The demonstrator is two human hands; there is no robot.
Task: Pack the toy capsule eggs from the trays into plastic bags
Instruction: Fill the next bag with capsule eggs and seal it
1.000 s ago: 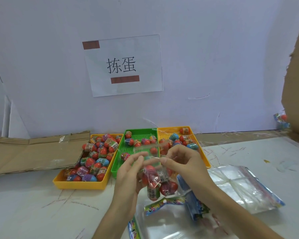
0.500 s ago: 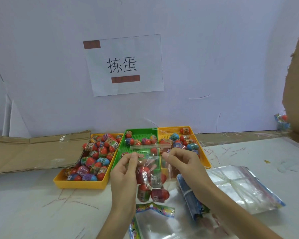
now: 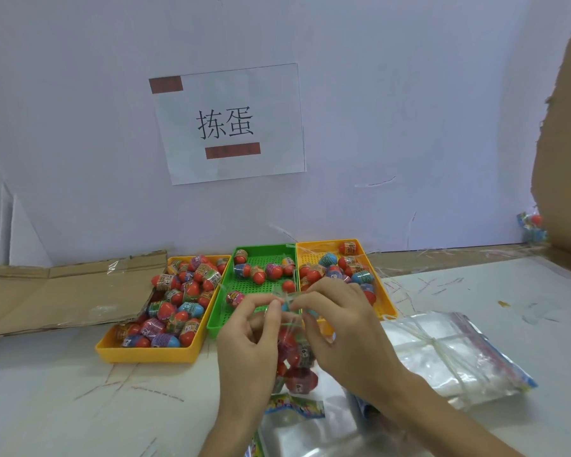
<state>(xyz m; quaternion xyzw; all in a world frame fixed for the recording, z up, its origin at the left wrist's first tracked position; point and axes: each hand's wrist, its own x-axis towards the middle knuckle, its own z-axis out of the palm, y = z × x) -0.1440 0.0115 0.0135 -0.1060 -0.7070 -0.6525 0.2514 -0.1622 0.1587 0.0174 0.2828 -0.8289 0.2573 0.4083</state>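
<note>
Both hands are in the near middle of the table (image 3: 63, 407), and together they hold a small clear plastic bag (image 3: 296, 357). The left hand (image 3: 248, 344) pinches the top edge of the bag between thumb and forefinger. The right hand (image 3: 343, 331) pinches the same edge just beside it, so the fingertips of the two hands almost touch. The bag hangs down between the hands and has several toy capsule eggs (image 3: 302, 379) inside, mostly red.

Behind the hands three trays stand side by side, touching each other. The left yellow tray (image 3: 149, 355) is full of eggs. The green tray (image 3: 216, 319) in the middle has only a few eggs, mostly at its far end. The right yellow tray (image 3: 389, 310) has a group of eggs in its far half.

A tied bundle of empty bags (image 3: 442, 354) lies on the right, near the right forearm. One more flat bag (image 3: 307, 430) lies at the near edge, under the wrists. Flat cardboard (image 3: 63, 291) lies on the left, and a paper sign (image 3: 231, 123) is on the far wall.
</note>
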